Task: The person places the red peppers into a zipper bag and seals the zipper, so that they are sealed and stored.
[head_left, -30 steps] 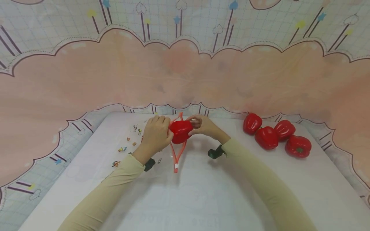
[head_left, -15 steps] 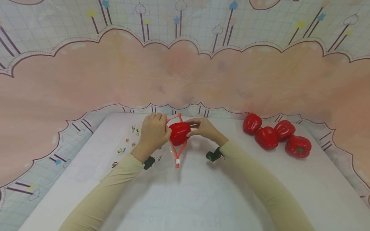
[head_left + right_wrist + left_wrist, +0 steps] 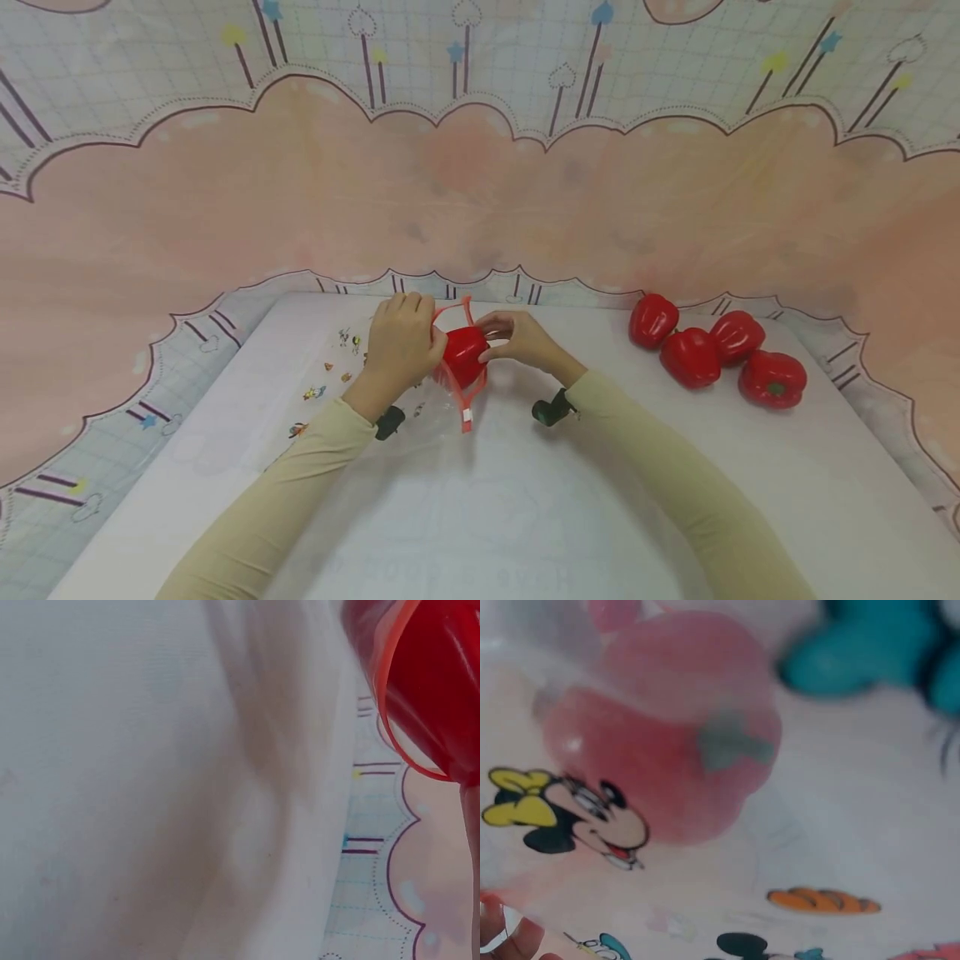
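Note:
A clear plastic zip bag printed with cartoon figures lies toward the left, its orange-red zip edge spread into an open mouth. My left hand grips that edge at the left of the mouth. With thumb and fingers on its right end, my right hand holds a red bell pepper inside the mouth. Through the film, the left wrist view shows the bell pepper with its green stem toward the bag's inside. The orange-red zip edge curves around the bell pepper in the right wrist view.
Several more red bell peppers sit grouped at the back right of the white table. A patterned cloth hangs behind the table. Dark wrist cameras hang under both forearms.
The bell pepper has moved left and slightly down, deeper into the bag, with my right hand following. My left hand keeps its hold, while the zip edge's near end has shifted slightly right and upward.

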A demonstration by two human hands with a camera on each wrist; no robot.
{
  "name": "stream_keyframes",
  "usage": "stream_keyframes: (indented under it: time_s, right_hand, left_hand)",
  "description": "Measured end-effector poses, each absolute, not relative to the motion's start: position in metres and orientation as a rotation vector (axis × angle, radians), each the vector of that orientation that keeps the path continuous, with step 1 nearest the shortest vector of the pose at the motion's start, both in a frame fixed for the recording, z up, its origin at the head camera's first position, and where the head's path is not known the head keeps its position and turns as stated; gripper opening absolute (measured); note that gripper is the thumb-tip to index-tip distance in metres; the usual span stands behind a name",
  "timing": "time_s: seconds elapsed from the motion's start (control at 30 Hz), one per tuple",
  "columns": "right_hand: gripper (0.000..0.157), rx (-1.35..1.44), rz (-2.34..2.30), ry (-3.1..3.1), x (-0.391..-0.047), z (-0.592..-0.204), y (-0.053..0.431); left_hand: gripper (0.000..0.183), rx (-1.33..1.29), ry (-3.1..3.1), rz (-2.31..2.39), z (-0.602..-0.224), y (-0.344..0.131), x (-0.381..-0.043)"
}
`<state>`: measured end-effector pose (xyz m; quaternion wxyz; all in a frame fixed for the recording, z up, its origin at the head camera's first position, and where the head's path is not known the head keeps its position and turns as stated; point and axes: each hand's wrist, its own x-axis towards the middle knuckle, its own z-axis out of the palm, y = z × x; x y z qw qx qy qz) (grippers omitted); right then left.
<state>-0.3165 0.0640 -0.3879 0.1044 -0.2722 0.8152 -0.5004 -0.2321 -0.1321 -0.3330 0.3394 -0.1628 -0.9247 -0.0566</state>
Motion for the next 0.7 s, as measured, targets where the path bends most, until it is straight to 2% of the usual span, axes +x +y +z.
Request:
stream_keyframes:
  time_s: [0.7]
  right_hand:
    - [0.042, -0.944, -1.425, 2.372, -0.305, -0.4, 0.047]
  left_hand:
    - [0.014, -0.435, -2.431, -0.136, -0.34, -0.13, -0.236]
